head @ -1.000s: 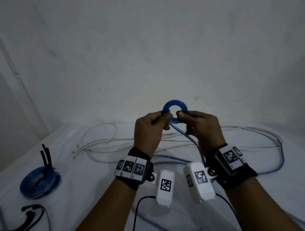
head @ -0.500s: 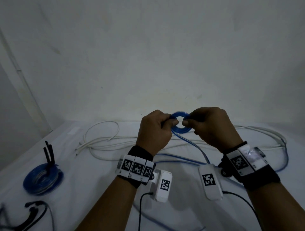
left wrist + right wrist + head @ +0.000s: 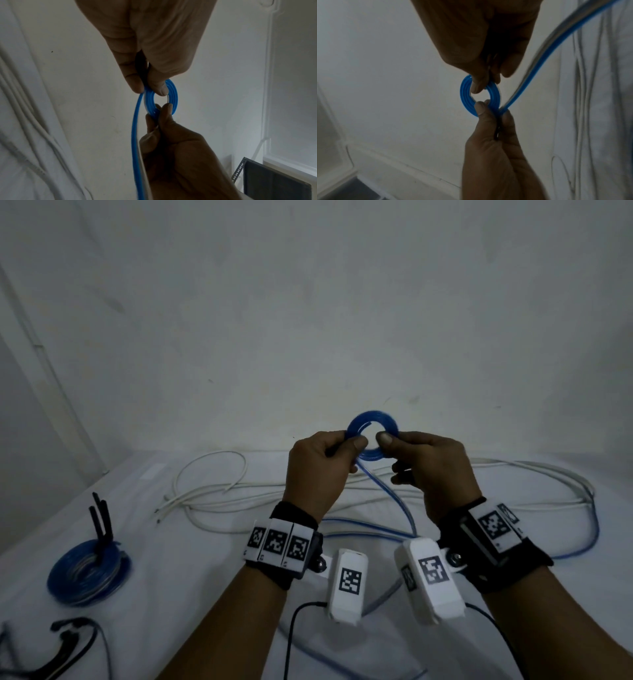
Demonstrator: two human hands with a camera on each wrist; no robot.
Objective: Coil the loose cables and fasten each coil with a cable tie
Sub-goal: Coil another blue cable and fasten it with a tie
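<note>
A small flat coil of blue cable is held upright above the table, in front of the wall. My left hand pinches its left side between thumb and fingers, and my right hand pinches its right side. The left wrist view shows the coil with the left hand above it and the right hand below. In the right wrist view the coil sits between the right hand and the left hand. The uncoiled blue cable trails from the coil down to the table.
Loose white cables lie across the far side of the white table. A finished blue coil with an upright black tie lies at the left. Black ties lie at the near left corner.
Half a second ago the coil was tipped lower with the right hand rolled over it. Both hands have since raised it and turned it upright again.
</note>
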